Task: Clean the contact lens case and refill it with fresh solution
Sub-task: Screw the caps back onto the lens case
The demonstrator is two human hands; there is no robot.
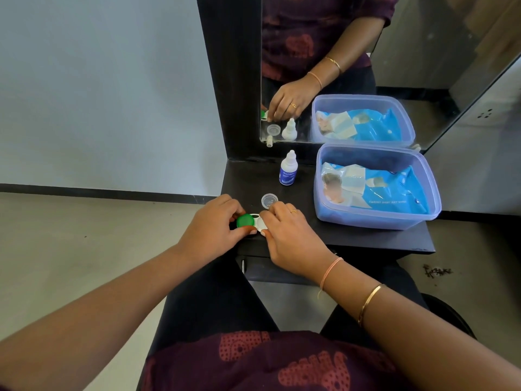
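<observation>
Both hands grip the contact lens case (261,223): from my remote view, the left hand (210,222) curls its fingers round the green cap (245,220), and the right hand (289,237) pinches the white body at its right end. I locate the case at the front left of the dark shelf (242,179), with a clear lid (269,200) just behind the right hand. Farther back, a solution bottle (288,169) stands upright near the mirror (423,66), left of a plastic tub (377,221) holding a blue wipes pack (389,190).

Bottle (288,168) behind cap (269,200), left of tub (366,221)
</observation>
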